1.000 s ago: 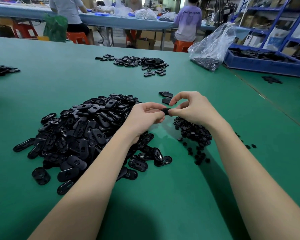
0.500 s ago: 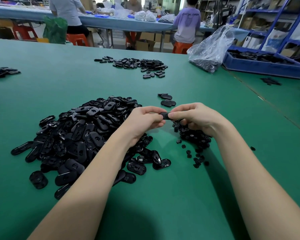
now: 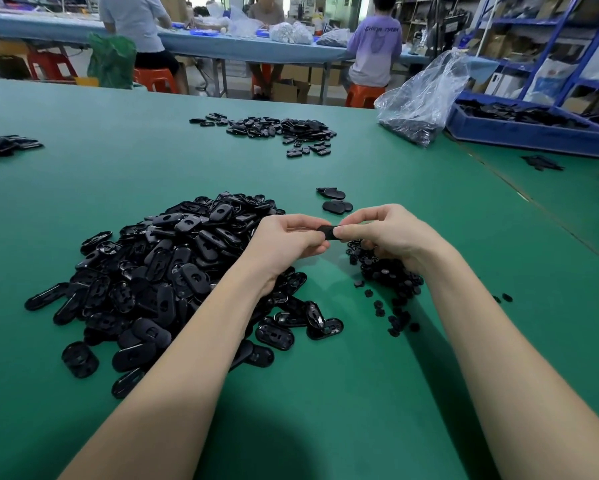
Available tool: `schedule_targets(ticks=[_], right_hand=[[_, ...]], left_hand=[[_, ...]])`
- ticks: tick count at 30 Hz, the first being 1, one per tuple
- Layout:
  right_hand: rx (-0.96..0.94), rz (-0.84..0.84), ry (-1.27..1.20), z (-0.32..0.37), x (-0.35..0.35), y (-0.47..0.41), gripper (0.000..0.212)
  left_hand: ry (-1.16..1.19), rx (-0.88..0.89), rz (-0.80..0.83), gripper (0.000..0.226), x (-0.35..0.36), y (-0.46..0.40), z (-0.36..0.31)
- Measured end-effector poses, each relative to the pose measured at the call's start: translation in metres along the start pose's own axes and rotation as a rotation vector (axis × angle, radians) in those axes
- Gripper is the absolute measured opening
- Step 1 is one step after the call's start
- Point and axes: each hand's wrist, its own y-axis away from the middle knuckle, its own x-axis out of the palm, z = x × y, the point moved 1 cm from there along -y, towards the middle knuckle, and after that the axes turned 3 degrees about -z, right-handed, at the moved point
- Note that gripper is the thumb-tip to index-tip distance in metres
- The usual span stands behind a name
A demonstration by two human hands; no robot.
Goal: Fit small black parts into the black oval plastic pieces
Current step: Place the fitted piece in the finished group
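Hands [image 3: 287, 242] lower, smooth oval piece [image 3: 326, 232] pinched

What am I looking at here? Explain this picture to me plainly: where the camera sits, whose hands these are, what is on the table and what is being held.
There is no machine here. The camera is worn on a person's head and looks forward and down, so the two bare forearms coming in from the bottom belong to the wearer.

The left hand and right hand meet above the green table and together pinch one black oval piece.

Below the left hand lies a large heap of oval pieces. Below the right hand lies a smaller pile of small black parts. A few ovals lie just beyond the hands, perhaps finished. Further off are another heap, a clear plastic bag and a blue tray.
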Motion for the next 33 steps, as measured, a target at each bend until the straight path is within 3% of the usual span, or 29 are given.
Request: schedule_targets(ticks=[4,8,23,33], right_hand=[[-0.079,-0.144,0.007,-0.001,0.008,0.004,0.023],[-0.191,-0.273,0.117,0.003,0.019,0.001,0.011],[-0.022,-0.125,-0.137,0.004,0.022,0.002,0.002],[-0.076,-0.175,-0.067,0.006,0.022,0.002,0.006]], left_hand=[[0.1,-0.026,-0.057,0.016,0.003,0.0,0.004],[0.187,-0.025,-0.104,0.016,0.003,-0.002,0.006],[0.143,0.01,-0.079,0.018,0.0,0.0,0.004],[0.143,0.01,-0.069,0.015,0.0,0.0,0.002]])
